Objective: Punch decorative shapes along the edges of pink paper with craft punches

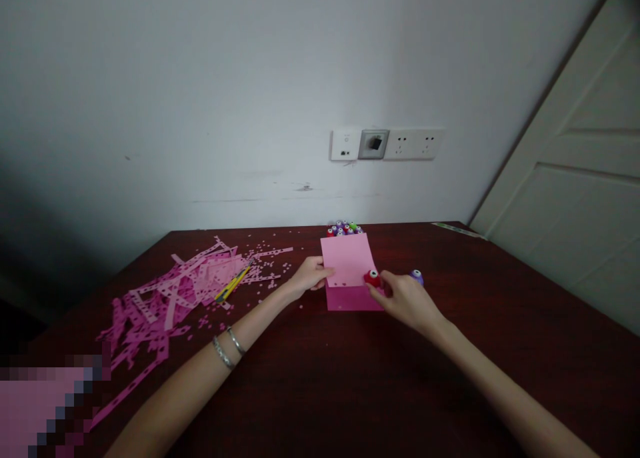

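Note:
My left hand [311, 275] pinches the left edge of a light pink sheet of paper [347, 255], thumb on top, the other fingers partly hidden. Raised off the table, this sheet overlaps a darker pink sheet [353, 299] below it. My right hand [407, 298] grips a small red craft punch [372, 277] at the sheet's lower right edge. From here I cannot tell whether the paper sits in the punch's slot. Just beyond my right knuckles stands a purple punch [417, 277]. Behind the sheet, several red, purple and green punches [345, 229] are clustered by the wall.
Left on the dark wood table [320, 385] lies a heap of punched pink paper strips [175, 291], with tiny scraps scattered around. A yellow cutter-like tool [233, 285] rests on it. A green-and-white strip [460, 230] lies at the back right. Sockets [413, 144] line the wall.

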Motion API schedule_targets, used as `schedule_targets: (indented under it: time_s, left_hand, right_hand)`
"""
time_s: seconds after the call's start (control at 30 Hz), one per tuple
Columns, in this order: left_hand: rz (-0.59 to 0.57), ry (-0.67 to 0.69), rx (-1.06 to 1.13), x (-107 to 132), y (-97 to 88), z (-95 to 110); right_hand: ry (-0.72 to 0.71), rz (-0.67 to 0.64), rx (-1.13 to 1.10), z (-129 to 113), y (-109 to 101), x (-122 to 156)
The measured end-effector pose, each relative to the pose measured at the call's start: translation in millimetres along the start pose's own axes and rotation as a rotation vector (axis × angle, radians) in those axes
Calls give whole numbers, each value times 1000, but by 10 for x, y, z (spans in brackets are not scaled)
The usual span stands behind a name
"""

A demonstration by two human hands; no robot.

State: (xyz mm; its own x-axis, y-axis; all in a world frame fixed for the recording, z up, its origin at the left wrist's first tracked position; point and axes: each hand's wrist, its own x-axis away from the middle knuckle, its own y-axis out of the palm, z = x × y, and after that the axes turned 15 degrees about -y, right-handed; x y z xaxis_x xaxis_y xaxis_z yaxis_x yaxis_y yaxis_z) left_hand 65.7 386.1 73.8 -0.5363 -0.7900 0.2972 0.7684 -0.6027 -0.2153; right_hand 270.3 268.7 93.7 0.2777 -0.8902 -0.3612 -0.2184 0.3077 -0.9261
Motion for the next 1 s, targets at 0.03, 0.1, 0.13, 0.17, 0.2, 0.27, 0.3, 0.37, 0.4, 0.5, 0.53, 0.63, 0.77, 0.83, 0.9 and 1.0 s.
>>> schedule_targets:
  time_s: [0.03,0.1,0.13,0.17,0.2,0.27,0.3,0.37,0.4,0.5,0.53,0.63,0.77,0.83,0.9,1.0]
  left_hand:
    - [-5,-36,-16,15,3,5]
    - [-6,-106,-55,41,14,9]
    - [-7,-133,-77,49,22,7]
    - [-10,-153,-99,52,30,0]
    - [-16,-169,-122,50,39,-10]
    - [-20,-188,-175,29,55,-39]
    - [-7,-190,-205,13,62,-55]
    - [55,-176,-264,-18,74,-83]
    - [93,-159,-292,-29,79,-93]
    - [148,-80,-360,-35,91,-100]
    - [146,-53,-379,-29,94,-98]
    - [128,16,-424,-9,97,-89]
    - [131,62,-477,-10,89,-102]
    - [145,79,-507,-20,82,-115]
    - [173,75,-534,-27,75,-127]
    - [196,64,-548,-30,64,-137]
  right_hand:
    - [44,14,11,89,-34,-7]
    - [148,25,28,288,-93,-10]
    - [199,28,39,394,-117,-6]
    - [237,17,45,501,-135,3]
    - [271,-1,53,607,-147,16]
    - [332,-46,62,810,-153,52]
    - [350,-83,56,904,-148,74]
    - [384,-144,29,1072,-132,121]
    - [402,-170,-8,1146,-122,145]
    - [473,-222,-102,1325,-105,207]
    - [497,-228,-113,1371,-105,224]
    - [537,-232,-120,1469,-118,262]
    - [540,-290,-176,1511,-129,295]
    - [544,-301,-212,1505,-120,304]
    - [549,-298,-233,1495,-105,307]
    - [568,-305,-246,1483,-87,299]
